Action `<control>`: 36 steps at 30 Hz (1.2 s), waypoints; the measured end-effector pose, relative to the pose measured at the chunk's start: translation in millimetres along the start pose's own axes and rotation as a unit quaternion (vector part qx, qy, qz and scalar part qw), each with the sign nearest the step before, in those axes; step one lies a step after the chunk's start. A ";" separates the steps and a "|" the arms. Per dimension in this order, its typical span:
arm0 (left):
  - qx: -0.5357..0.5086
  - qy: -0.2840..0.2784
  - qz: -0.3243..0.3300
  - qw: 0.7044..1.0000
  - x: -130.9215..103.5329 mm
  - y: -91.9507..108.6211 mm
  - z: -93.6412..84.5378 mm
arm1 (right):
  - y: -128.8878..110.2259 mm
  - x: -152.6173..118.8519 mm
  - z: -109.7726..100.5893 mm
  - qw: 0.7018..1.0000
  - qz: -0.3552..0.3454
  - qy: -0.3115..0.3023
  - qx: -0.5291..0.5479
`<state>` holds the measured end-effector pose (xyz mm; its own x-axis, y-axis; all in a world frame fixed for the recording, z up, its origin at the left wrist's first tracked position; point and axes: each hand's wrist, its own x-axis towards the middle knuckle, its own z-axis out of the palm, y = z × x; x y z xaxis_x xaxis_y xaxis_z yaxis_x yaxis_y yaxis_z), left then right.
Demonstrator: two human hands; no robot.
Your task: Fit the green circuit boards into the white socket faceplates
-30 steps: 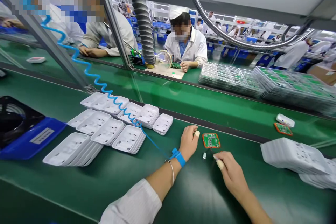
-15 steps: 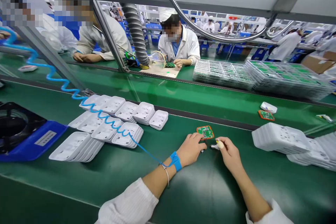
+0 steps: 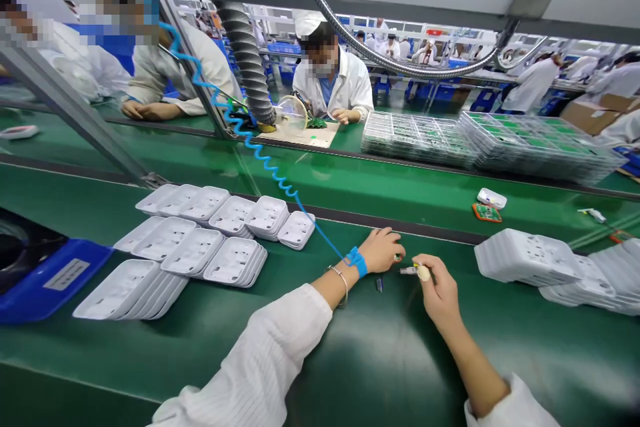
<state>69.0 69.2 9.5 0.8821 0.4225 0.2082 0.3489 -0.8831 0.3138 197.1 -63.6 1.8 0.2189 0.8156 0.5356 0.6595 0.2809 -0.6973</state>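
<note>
My left hand (image 3: 383, 250) is closed over a circuit board, its fingers curled. Only a sliver of the circuit board (image 3: 397, 257) shows at the fingertips; the rest is hidden. Just below this hand, a small dark cylindrical part (image 3: 380, 285) lies on the green bench mat. My right hand (image 3: 441, 285) pinches a small silver cylindrical part (image 3: 409, 270) with a yellow end, pointing toward the left hand. A cream-coloured cover sits on a fingertip of the right hand. Around my left wrist is a blue strap (image 3: 357, 262) with a coiled cord.
Stacks of white plastic covers (image 3: 235, 260) stand on the left, with more white covers (image 3: 530, 257) on the right. Beyond the ledge lie an orange-edged board (image 3: 487, 212) and trays of boards (image 3: 540, 147). A blue-based fan (image 3: 55, 280) sits far left. Co-workers sit opposite.
My left hand has moved up over the circuit board and covers it. The dark part beneath that hand is now uncovered. My right hand still holds the silver part. The view has shifted slightly.
</note>
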 end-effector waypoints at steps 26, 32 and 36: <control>0.069 -0.015 -0.112 0.991 -114.8 37.5 -23.9 | -36.7 -27.5 7.3 0.984 0.061 -0.087 0.143; 0.077 -0.020 -0.195 0.977 -114.4 44.0 -26.3 | -34.1 -30.6 15.8 0.979 0.096 -0.131 0.126; 0.063 -0.024 -0.209 0.976 -90.5 48.5 -15.7 | -30.6 -30.8 17.0 0.982 0.089 -0.128 0.106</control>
<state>1.1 -8.6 20.4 0.6674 0.7435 0.0419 0.7147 -0.6554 0.2444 157.9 -88.7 -1.5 0.1113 0.9545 0.2768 0.4564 0.1983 -0.8674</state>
